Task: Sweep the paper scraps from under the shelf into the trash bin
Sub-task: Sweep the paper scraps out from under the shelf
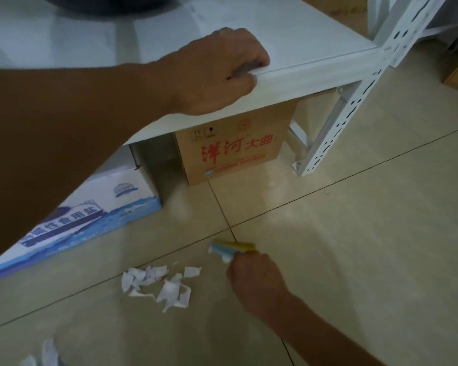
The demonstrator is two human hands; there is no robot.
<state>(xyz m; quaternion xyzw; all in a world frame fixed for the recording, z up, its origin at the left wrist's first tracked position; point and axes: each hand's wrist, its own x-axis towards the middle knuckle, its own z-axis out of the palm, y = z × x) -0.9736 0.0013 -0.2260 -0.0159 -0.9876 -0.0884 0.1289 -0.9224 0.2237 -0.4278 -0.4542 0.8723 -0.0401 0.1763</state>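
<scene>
On the far left, a blue-and-white carton (85, 220) is lying on the tiled floor (354, 247), partly tucked under the white shelf (302, 48). At the bottom left corner a few more white scraps (45, 355) are showing, blurred. My left hand (217, 72) is gripping the front edge of the shelf board, fingers curled over the top and thumb pressing against the lip, so it is closed on the board itself. Below and right of that hand, a brown cardboard box (233, 151) with red characters is sitting under the shelf, just beside the carton with a narrow gap between them. Out in front of the shelf, the paper scraps (159, 283) are lying in a loose pile on the floor, clear of the shelf edge and just left of my right hand (251, 281). That hand is wrapping around the handle of a small blue-and-yellow brush (230, 248), fingers closed tight on it, brush end pointing up toward the shelf and hovering near the pile's upper right; I cannot tell if it is touching the floor. Further right, the perforated white upright (354, 101) of the shelf is standing on the tile. No trash bin is showing in view.
</scene>
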